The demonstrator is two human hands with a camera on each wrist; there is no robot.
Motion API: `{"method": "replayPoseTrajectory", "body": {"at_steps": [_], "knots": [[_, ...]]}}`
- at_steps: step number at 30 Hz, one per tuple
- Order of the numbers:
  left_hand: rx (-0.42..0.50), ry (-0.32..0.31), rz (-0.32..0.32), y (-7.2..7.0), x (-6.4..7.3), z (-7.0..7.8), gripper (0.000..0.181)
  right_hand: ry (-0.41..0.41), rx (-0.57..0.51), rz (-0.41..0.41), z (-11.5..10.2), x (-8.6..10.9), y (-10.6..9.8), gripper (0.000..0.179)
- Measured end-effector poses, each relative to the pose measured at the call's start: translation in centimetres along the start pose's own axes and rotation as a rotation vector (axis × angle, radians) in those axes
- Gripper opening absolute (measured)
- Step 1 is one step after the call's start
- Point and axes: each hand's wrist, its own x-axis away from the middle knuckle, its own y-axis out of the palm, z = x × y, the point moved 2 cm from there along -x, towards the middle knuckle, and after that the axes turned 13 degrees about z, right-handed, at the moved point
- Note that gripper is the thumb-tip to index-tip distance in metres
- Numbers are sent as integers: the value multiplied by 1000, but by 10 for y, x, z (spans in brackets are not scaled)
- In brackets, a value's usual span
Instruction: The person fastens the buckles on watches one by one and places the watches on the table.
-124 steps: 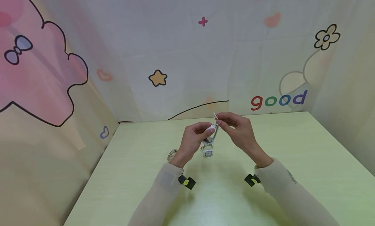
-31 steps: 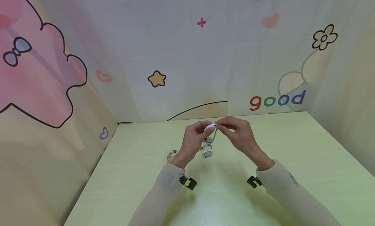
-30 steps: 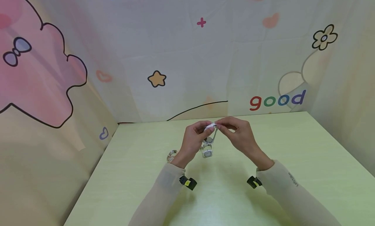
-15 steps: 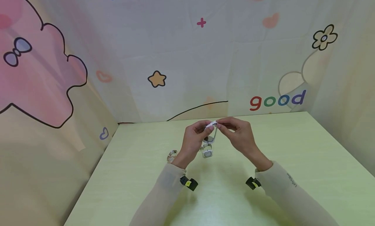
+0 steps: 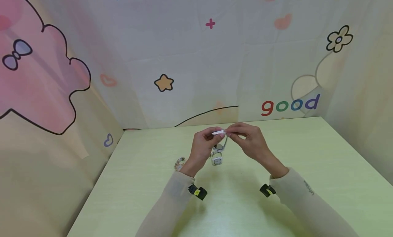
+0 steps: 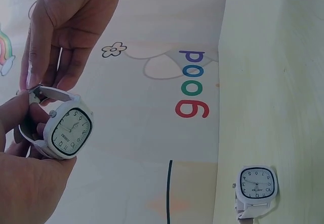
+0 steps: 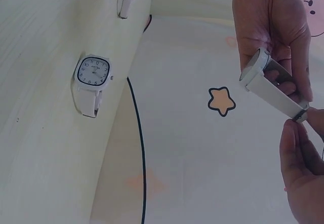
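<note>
Both hands hold a white-strapped wristwatch [image 6: 72, 131] with a rounded square dial, up off the table. My left hand [image 5: 201, 146] grips it at the strap, thumb and fingers around the band. Thumb and fingertips of my right hand [image 5: 250, 139] pinch the strap near its buckle [image 7: 300, 115]. The strap is bent round into a loop, and the two hands' fingertips meet at the buckle. In the right wrist view the white band [image 7: 276, 95] shows from the side, with left-hand fingers inside the loop. Fingers partly cover the buckle.
A second white square-dial watch [image 5: 216, 161] lies on the pale green table [image 5: 147, 203] just below the held one. Further left, beside the left wrist, sits a gold-toned watch [image 5: 179, 164]. A printed curtain [image 5: 196, 59] hangs behind the table's far edge.
Some seconds ago the right hand held a thin strap end pointing up; it has since come down level at the buckle. Lately only the white strap end between the fingers tilts slightly.
</note>
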Motion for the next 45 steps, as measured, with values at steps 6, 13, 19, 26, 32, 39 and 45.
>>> {"method": "replayPoseTrajectory", "body": {"at_steps": [6, 13, 19, 26, 32, 39, 45], "knots": [[8, -5, 5, 0, -1, -2, 28, 30, -6, -21, 0, 2, 1, 20], [34, 7, -2, 0, -1, -1, 29, 49, 12, 40, 1, 5, 4, 21], [67, 10, 3, 1, -2, -1, 27, -22, -3, 69, 2, 3, 4, 17], [29, -6, -6, 0, -2, -2, 26, 14, -8, 24, 3, 4, 3, 18], [11, 11, -41, -1, -3, -1, 27, 69, -33, -10, 2, 4, 1, 22], [-49, 53, -77, -10, -3, -5, 33, 89, -33, 12, 3, 5, -1, 22], [-149, 34, -108, -20, -2, -8, 35, 115, -62, 29, 9, 6, -3, 26]]}}
